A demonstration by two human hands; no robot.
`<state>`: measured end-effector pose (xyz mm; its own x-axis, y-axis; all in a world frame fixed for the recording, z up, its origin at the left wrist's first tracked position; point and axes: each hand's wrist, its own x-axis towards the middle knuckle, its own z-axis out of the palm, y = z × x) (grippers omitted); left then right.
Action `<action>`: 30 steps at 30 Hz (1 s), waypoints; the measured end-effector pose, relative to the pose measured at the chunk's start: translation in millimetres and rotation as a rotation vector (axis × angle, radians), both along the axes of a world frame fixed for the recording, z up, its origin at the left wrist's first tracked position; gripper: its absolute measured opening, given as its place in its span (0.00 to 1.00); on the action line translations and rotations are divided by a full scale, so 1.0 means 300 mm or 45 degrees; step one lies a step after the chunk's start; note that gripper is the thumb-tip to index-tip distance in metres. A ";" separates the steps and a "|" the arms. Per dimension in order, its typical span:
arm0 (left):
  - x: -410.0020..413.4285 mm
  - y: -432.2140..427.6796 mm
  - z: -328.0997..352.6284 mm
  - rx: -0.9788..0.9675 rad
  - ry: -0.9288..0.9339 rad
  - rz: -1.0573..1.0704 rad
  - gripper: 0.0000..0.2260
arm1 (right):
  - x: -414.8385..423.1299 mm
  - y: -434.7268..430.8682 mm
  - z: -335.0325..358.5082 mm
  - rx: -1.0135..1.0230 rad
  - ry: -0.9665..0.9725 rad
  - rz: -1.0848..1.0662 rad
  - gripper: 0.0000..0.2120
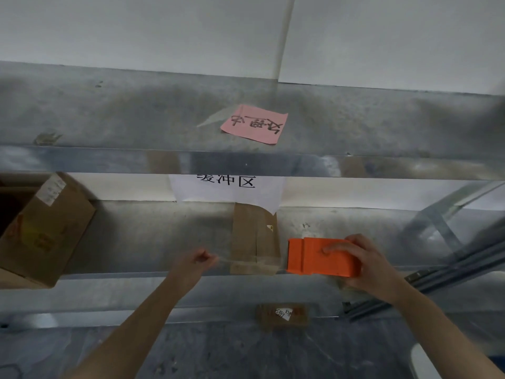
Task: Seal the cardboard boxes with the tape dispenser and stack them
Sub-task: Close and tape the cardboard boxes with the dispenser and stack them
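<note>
Stretching across the small cardboard box (255, 239) at the front edge of the shelf (136, 242), a strip of clear tape (224, 260) is pinched by the left grip (194, 260), while the orange tape dispenser (308, 255) is clasped by the right grip (377, 265), just right of the box.

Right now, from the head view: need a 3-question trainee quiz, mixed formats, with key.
1. True or false: the right hand grips the orange tape dispenser.
2. Pick one: the left hand pinches A) the tape end, B) a box flap, C) nothing.
3. Fill in: the tape runs across the small cardboard box; the large cardboard box sits on the shelf to its ____ (left/right).
Key: 1 true; 2 A; 3 left.
</note>
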<state>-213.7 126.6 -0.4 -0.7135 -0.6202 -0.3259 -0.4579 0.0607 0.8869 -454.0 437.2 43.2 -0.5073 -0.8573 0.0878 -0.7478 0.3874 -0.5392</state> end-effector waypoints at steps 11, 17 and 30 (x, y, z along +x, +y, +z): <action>-0.094 0.030 -0.164 0.027 -0.159 0.008 0.11 | -0.068 -0.012 -0.099 0.067 -0.046 -0.010 0.36; -0.148 0.107 -0.235 -0.115 -0.161 0.201 0.06 | -0.078 -0.026 -0.125 0.064 -0.137 0.007 0.34; -0.153 0.102 -0.188 -0.824 0.059 -0.740 0.33 | -0.103 0.041 -0.126 0.043 -0.128 0.057 0.32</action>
